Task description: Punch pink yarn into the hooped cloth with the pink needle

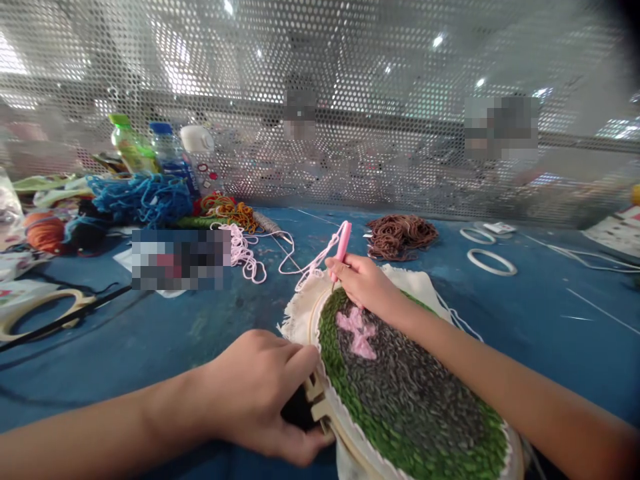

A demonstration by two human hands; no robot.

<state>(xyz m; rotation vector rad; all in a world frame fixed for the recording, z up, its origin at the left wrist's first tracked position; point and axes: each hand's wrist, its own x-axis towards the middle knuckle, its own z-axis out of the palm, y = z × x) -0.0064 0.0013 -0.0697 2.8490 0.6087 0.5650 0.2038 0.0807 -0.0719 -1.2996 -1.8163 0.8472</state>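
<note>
A round embroidery hoop (320,400) holds white cloth filled with green and grey yarn loops (410,400) and a small pink shape (357,330). My left hand (265,393) is closed round the hoop's near left rim by its clasp. My right hand (367,283) is closed on a pink punch needle (343,243), whose tip is stuck into the green loops at the hoop's far edge. Pink yarn (310,267) runs from the needle to a loose pile (245,253) farther left on the blue table.
Blue table (525,313) with brown yarn (400,233), white rings (493,261), and at far left blue yarn (143,197), orange yarn (45,230), bottles (150,150) and an empty hoop (35,310). A perforated metal screen (350,100) stands behind; people are behind it.
</note>
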